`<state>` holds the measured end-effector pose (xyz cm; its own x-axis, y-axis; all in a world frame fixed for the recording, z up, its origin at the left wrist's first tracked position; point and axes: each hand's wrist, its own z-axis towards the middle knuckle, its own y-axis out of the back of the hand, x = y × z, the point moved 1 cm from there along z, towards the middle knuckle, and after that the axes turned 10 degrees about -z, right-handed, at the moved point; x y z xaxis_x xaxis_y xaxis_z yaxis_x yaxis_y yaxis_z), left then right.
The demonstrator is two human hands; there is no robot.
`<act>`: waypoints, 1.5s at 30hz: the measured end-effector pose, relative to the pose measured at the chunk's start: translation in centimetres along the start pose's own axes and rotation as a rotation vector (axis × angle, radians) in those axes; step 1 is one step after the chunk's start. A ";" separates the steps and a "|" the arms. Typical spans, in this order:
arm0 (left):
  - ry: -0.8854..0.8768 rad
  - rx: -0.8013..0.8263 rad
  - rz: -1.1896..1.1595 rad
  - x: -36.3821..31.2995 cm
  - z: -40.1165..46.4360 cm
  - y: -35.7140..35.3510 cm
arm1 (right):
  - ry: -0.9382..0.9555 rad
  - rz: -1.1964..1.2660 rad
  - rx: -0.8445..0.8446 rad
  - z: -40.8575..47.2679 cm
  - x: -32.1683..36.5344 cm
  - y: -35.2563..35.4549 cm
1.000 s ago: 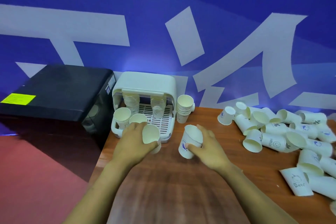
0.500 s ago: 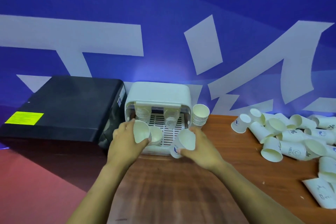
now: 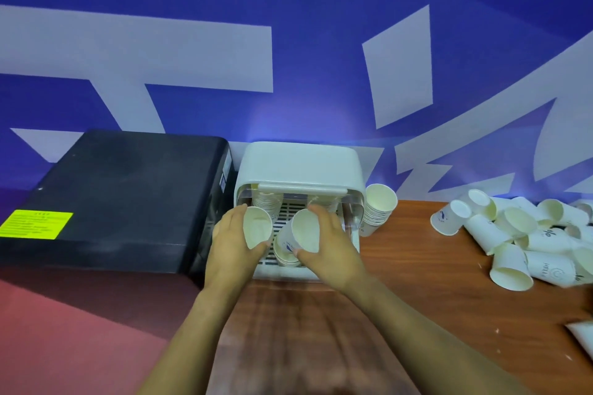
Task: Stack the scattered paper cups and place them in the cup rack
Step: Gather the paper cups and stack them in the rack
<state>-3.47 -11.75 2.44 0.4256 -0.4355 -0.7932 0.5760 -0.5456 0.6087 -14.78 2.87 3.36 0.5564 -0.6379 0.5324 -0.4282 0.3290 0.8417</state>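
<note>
Both hands working at the front of the cup rack (image 3: 298,160), which is sitting at the back-left of the wooden surface (image 3: 401,314). Left hand (image 3: 229,243) is holding a paper cup (image 3: 256,231) tilted w/ its mouth facing the camera, grip curled round the cup's side. Right hand (image 3: 327,247) is gripping a second cup (image 3: 296,234), printed w/ a blue logo, tilted over a cup stack (image 3: 284,255) standing in the rack tray; thumb & fingers wrapped round it. Another stack (image 3: 377,210) is standing just beside the rack's right wall. Scattered cups (image 3: 519,240) are lying in a heap at far right of the surface. Black box (image 3: 122,195) w/ a yellow label is sitting left of the rack.
</note>
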 end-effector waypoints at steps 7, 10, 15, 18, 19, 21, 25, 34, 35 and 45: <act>0.030 0.054 0.034 2.3 1.3 -1.9 | -0.027 -0.116 0.017 1.4 -0.3 -3.0; 0.049 0.085 0.077 3.2 1.6 -2.6 | -0.044 -0.140 0.050 1.6 -0.5 -3.7; 0.071 0.129 0.100 4.3 2.1 -3.7 | -0.089 -0.174 0.088 2.5 -1.1 -5.1; 0.069 0.176 0.149 4.8 2.1 -4.1 | -0.101 -0.175 0.182 2.3 -1.8 -5.8; 0.073 0.191 0.160 4.9 2.1 -4.2 | -0.099 -0.167 0.218 2.1 -2.1 -6.1; 0.073 0.209 0.183 4.9 2.1 -4.1 | -0.096 -0.154 0.256 1.9 -2.5 -6.2; 0.038 0.199 0.217 4.2 1.8 -3.4 | -0.060 -0.110 0.198 2.0 -2.6 -4.9; -0.141 0.246 0.074 -0.8 -4.0 -3.4 | -0.075 -0.155 0.178 -2.8 -5.0 -1.4; -0.168 0.259 0.063 -1.4 -4.3 -3.6 | -0.086 -0.150 0.155 -3.4 -5.3 -0.8; -0.244 0.490 0.034 -4.8 -8.6 -9.4 | -0.243 -0.157 0.059 -10.7 -11.1 4.0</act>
<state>-4.93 1.61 0.33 0.2306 -0.5807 -0.7808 0.1477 -0.7722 0.6179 -15.09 18.70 1.74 0.4354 -0.8282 0.3529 -0.3947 0.1767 0.9016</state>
